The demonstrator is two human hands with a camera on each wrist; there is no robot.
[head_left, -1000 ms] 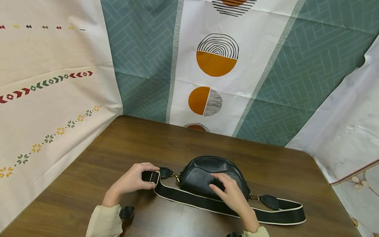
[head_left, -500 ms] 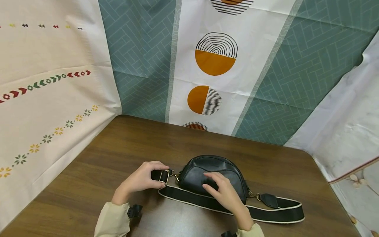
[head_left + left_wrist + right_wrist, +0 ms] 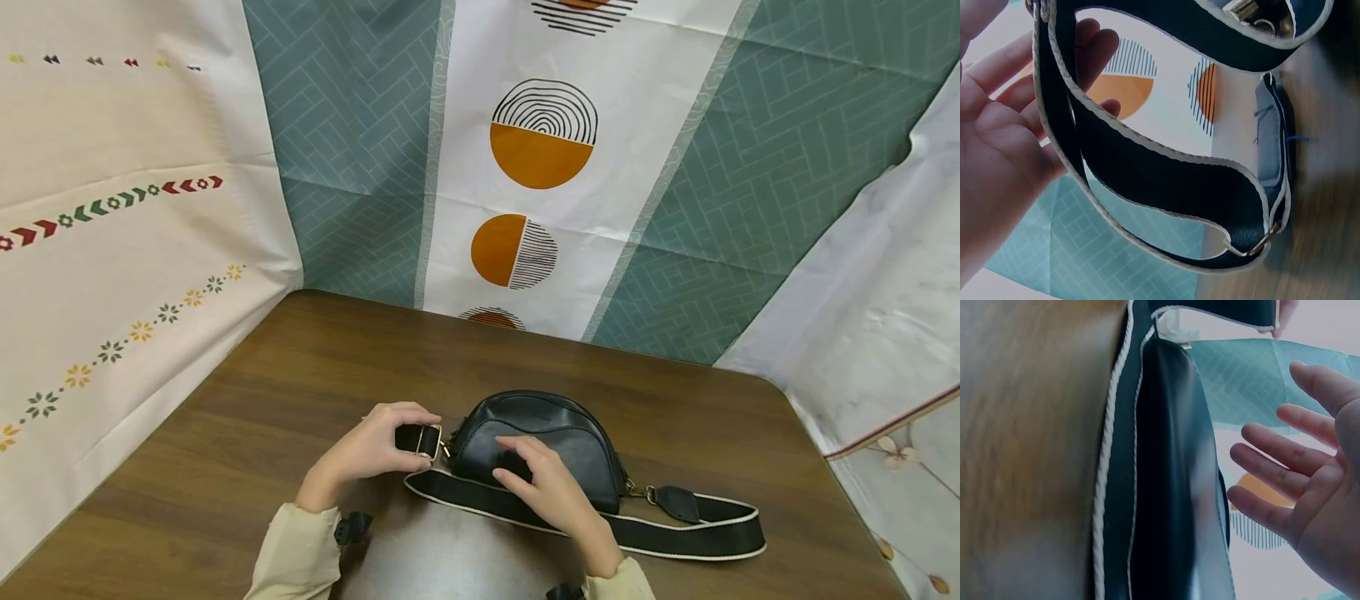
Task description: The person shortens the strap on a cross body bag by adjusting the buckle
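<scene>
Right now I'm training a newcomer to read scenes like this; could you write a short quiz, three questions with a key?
1. What does the left hand hold? a) a cup; b) the strap, beside its metal buckle; c) a pen.
2. True or false: the right hand is holding nothing.
3. Fill the gap: in the head view, the long stretch of strap runs along the ____ side of the bag, as the person sees it (near or far).

Key: 1 b; 2 true; 3 near.
</scene>
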